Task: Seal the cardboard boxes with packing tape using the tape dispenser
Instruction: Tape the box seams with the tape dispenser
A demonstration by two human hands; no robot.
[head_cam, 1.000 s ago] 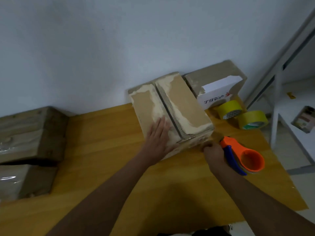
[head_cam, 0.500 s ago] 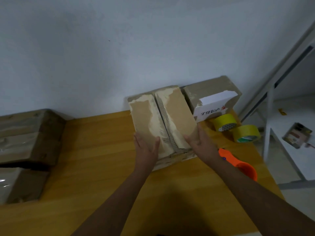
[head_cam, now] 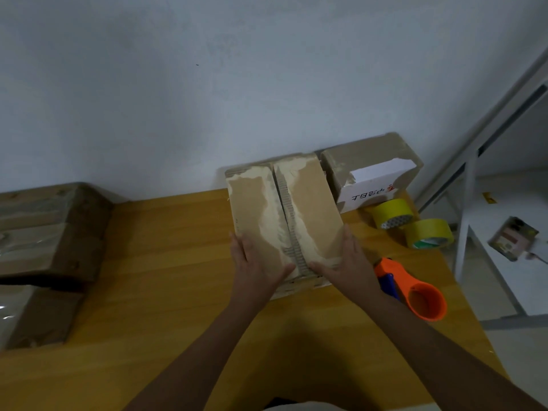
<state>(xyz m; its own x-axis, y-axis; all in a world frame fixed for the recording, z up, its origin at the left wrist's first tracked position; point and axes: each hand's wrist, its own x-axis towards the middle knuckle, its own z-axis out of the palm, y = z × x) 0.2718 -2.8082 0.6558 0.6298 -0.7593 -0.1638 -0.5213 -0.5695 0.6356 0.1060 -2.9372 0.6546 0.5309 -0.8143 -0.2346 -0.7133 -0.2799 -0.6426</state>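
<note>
A brown cardboard box (head_cam: 308, 203) with two closed top flaps and torn pale patches along the centre seam stands on the wooden table (head_cam: 166, 280) by the wall. My left hand (head_cam: 256, 262) lies flat on the near end of the left flap, fingers straight. My right hand (head_cam: 345, 262) lies on the near end of the right flap and the box's right edge, thumb towards the seam. The orange tape dispenser (head_cam: 415, 292) with a blue part lies on the table just right of my right wrist, and no hand holds it.
A second cardboard box (head_cam: 370, 170) with a white label stands behind on the right. Two yellow tape rolls (head_cam: 393, 213) (head_cam: 428, 234) lie in front of it. Taped boxes (head_cam: 44, 232) are stacked at the left. A white frame (head_cam: 465, 203) stands past the table's right edge.
My right hand let go of the tape dispenser, which now lies on the table, and came onto the box's right flap. My left hand slid to the near end of the left flap.
</note>
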